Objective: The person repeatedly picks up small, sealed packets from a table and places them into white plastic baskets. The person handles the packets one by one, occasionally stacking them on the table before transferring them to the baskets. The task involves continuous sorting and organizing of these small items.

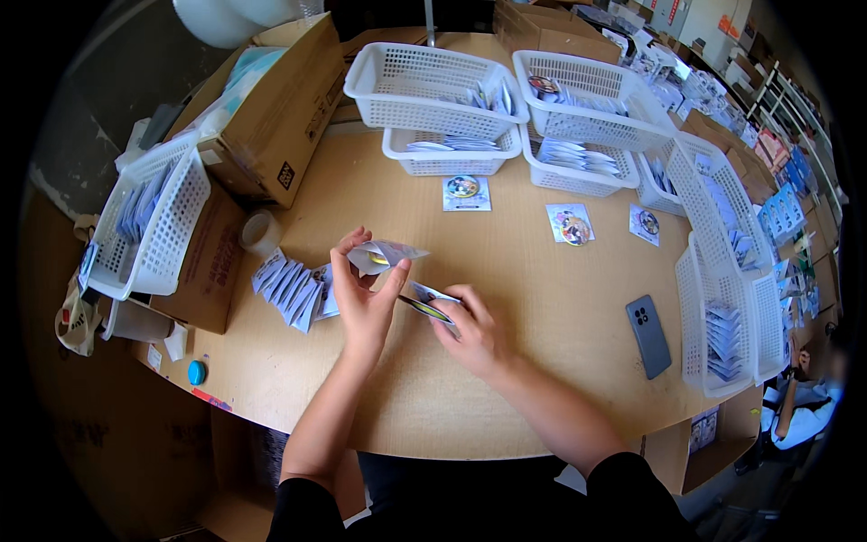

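Observation:
Above the middle of the table, my left hand [361, 303] pinches a small white-and-clear packet [390, 256] between thumb and fingers; something yellow shows inside it. Close by on the right, my right hand [473, 332] is closed on a second flat packet [423, 305], tilted, with a dark and yellow-green edge showing. The fingers cover part of it. Left of my left hand lies an overlapping row of similar packets [291, 291]. Farther off, three flat packets with round printed pictures lie apart: one at the centre [465, 193], two to the right [570, 224] [644, 224].
White perforated baskets with packets stand stacked along the back [433, 113] and right side [691, 334]. Another basket [172, 262] sits on a carton at left, near a large cardboard box [271, 135]. A phone [648, 336], a cup [260, 233] and a blue cap [197, 372] lie about.

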Action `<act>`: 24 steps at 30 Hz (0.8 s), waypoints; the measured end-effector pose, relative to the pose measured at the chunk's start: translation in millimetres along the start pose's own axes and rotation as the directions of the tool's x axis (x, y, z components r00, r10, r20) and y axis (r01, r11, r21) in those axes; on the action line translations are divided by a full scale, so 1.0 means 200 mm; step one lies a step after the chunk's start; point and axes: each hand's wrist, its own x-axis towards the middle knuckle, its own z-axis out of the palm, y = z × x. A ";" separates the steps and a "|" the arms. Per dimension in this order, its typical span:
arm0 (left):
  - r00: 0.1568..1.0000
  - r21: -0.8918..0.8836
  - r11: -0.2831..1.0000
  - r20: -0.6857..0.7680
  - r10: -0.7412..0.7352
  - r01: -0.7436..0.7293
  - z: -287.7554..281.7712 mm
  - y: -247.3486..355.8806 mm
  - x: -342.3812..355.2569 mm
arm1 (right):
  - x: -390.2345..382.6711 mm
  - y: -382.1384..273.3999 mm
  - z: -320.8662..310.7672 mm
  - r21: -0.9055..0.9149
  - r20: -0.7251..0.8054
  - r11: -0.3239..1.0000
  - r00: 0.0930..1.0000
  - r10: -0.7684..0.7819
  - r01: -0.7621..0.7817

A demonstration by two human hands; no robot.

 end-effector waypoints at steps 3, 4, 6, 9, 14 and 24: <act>0.985 0.199 0.977 0.167 0.045 -0.078 0.20 0.21 0.13 | -0.02 0.02 -0.01 -0.016 0.036 0.999 0.998 0.046 -0.045; 0.967 0.257 0.956 0.244 0.079 -0.143 0.30 0.26 0.18 | -0.02 0.04 -0.01 -0.005 0.016 1.000 0.999 0.031 -0.030; 0.933 0.260 0.937 0.331 0.139 -0.232 0.50 0.29 0.27 | 0.00 0.04 -0.02 0.037 -0.005 0.999 1.000 -0.006 0.006; 0.888 0.237 0.924 0.423 0.180 -0.300 0.88 0.32 0.40 | -0.01 0.05 -0.02 0.087 -0.006 0.994 0.998 0.062 -0.061; 0.829 0.342 0.813 0.486 0.277 -0.472 1.51 0.29 0.56 | -0.02 0.07 -0.03 0.112 0.001 0.988 0.995 0.102 -0.102; 0.618 0.411 0.485 0.662 0.423 -0.772 2.17 -0.12 0.62 | -0.07 0.15 0.13 0.782 0.622 -0.419 0.532 0.574 -0.463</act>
